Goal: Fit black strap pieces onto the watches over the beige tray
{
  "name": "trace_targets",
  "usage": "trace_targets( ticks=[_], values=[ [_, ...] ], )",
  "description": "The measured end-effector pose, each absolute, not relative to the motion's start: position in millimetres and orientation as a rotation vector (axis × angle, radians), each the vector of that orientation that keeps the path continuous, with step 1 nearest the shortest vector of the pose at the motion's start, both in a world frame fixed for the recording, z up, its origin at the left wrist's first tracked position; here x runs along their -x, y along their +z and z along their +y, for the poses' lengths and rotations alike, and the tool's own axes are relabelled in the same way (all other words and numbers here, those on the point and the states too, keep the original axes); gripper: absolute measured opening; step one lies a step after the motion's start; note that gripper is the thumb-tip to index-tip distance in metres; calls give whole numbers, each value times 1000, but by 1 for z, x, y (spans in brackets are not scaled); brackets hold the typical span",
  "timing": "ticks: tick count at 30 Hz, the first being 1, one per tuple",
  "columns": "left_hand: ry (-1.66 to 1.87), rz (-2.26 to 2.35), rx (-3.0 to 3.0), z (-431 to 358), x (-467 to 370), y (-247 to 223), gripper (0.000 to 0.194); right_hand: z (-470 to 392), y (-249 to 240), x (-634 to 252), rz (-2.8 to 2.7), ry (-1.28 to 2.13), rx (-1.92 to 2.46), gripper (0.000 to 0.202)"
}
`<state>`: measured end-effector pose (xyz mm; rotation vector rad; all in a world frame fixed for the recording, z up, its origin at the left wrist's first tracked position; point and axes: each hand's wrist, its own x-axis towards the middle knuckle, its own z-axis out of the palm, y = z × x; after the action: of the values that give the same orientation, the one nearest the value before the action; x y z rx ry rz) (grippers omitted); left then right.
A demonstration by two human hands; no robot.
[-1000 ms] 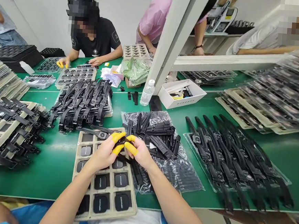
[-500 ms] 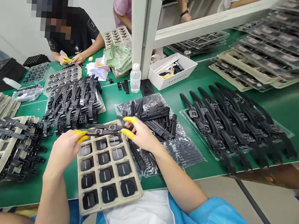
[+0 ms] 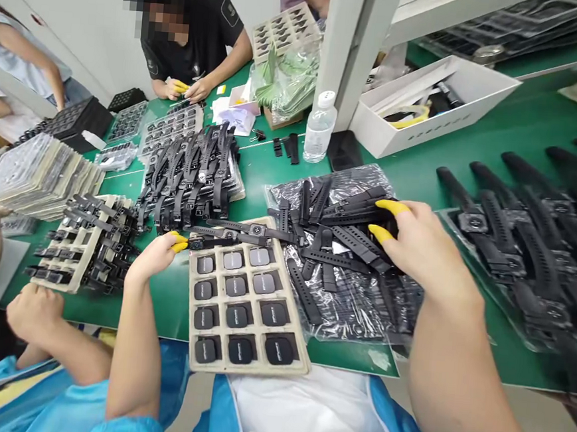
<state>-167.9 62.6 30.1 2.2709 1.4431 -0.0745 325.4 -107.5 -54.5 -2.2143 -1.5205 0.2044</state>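
Note:
My left hand (image 3: 155,256), with yellow finger covers, pinches one end of a black watch (image 3: 211,242) above the back edge of a beige tray (image 3: 247,366). That tray has rows of compartments, each with a dark square piece (image 3: 238,315). Another watch with its strap (image 3: 256,231) lies across the tray's far end. Over to the right, my right hand (image 3: 416,246) is at a loose heap of black watch straps (image 3: 354,238), yellow-covered thumb and finger apart. Whether its fingertips touch a strap is unclear. Clear plastic bags (image 3: 320,322) of straps lie beneath the heap.
Stacked trays of watches (image 3: 192,175) stand behind, with more watches (image 3: 530,255) at right. A bottle (image 3: 320,128) and white box (image 3: 431,114) sit by the post (image 3: 349,48). A co-worker (image 3: 195,42) works opposite; another person's hand (image 3: 34,312) is close on my left.
My right hand has left the watch and moved right to the strap heap. The left hand still holds the watch. The view has shifted, bringing a neighbour's arms in at the left.

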Motion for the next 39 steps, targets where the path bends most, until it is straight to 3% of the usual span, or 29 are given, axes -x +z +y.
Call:
trace_targets(
  ticks=[17,26,29,33,39],
  values=[
    [337,1463,-2366,55,162,-10,20,-104,-58,-332,-1559,105,2340,38],
    [586,1592,-2385,9,138,1,18,-116,-37,-340,-1548,122,2078,33],
    [472,1247,-2456,-17,92,11,20,-116,-14,-325,-1459,67,1915,28],
    [60,1113,-2700,-38,32,13,24,-108,7,-294,-1303,24,1587,16],
    [-292,1070,-2960,-40,0,11,19,-94,17,-241,-911,470,1253,21]
  ],
)
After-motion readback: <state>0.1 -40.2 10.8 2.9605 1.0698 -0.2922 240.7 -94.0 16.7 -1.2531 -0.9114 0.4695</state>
